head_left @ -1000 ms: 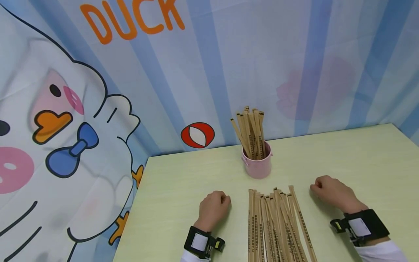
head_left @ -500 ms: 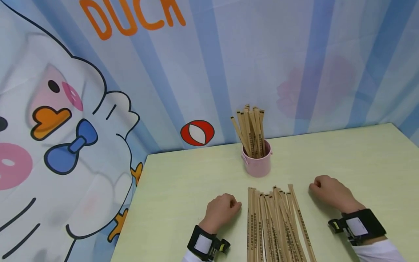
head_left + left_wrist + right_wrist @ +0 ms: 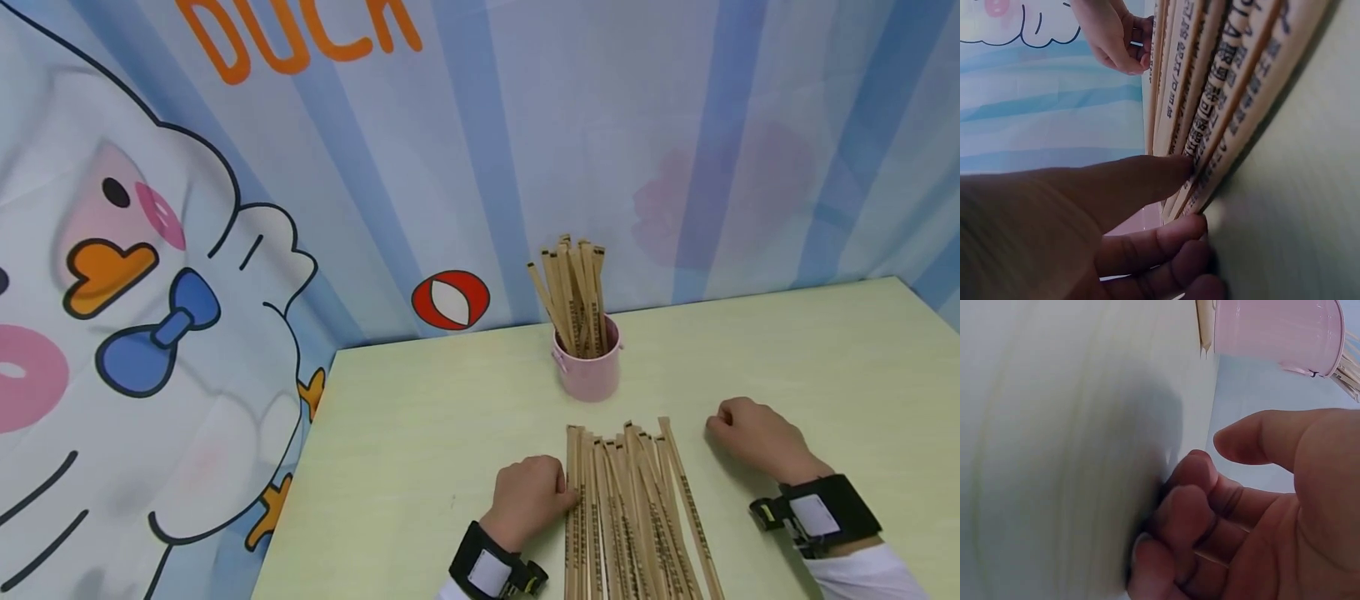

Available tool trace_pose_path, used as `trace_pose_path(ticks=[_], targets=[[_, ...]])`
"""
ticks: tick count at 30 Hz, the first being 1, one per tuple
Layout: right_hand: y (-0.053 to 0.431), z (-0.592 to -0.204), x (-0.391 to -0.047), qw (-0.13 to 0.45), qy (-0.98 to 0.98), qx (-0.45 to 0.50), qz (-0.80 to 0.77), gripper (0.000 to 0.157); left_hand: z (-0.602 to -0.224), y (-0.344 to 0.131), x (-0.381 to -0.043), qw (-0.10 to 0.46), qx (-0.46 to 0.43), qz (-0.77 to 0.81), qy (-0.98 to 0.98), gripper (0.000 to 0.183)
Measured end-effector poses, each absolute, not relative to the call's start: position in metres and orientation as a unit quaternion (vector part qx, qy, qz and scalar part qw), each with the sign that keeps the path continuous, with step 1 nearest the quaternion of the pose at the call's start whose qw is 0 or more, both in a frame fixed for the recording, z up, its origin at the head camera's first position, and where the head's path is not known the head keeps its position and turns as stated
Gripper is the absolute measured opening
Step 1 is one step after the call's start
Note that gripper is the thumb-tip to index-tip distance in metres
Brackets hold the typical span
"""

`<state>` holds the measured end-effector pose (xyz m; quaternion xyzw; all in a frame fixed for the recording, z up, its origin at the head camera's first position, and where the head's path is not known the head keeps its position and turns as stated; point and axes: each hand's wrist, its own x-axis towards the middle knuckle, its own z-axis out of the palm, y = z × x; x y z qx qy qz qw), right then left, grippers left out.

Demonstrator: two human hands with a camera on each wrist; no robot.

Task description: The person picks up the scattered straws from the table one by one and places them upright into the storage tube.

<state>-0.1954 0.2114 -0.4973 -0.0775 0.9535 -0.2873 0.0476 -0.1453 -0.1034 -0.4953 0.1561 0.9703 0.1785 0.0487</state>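
Paper-wrapped straws (image 3: pixel 637 517), tan with dark print, lie side by side in a row on the table. At the row's left edge is my left hand (image 3: pixel 528 500). In the left wrist view its thumb (image 3: pixel 1160 175) lies on the outermost wrapped straws while the index fingertip (image 3: pixel 1194 226) meets their edge from the other side, pinching there. How many are caught is more than I can tell. My right hand (image 3: pixel 765 442) rests on the table right of the row, fingers loosely curled round nothing, thumb apart from them in the right wrist view.
Behind the row stands a small pink bucket (image 3: pixel 588 381) holding several upright wrapped straws (image 3: pixel 576 296). The pale table (image 3: pixel 405 417) ends at a blue striped backdrop (image 3: pixel 525 167) with a cartoon duck. Both wrists wear black camera straps (image 3: pixel 832 512).
My left hand has moved right, from beside the row onto its left edge. My right hand has stayed in place. The head view has tilted slightly downward.
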Motion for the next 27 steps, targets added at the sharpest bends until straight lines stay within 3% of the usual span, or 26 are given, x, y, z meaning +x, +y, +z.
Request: trace_pose_path(ticks=[27], targets=[[0.2096,-0.496,-0.1943,0.045,0.956,-0.075,-0.281,0.026,-0.4966,-0.0979,-0.1453,0.01,0.134,0.223,0.965,0.031]])
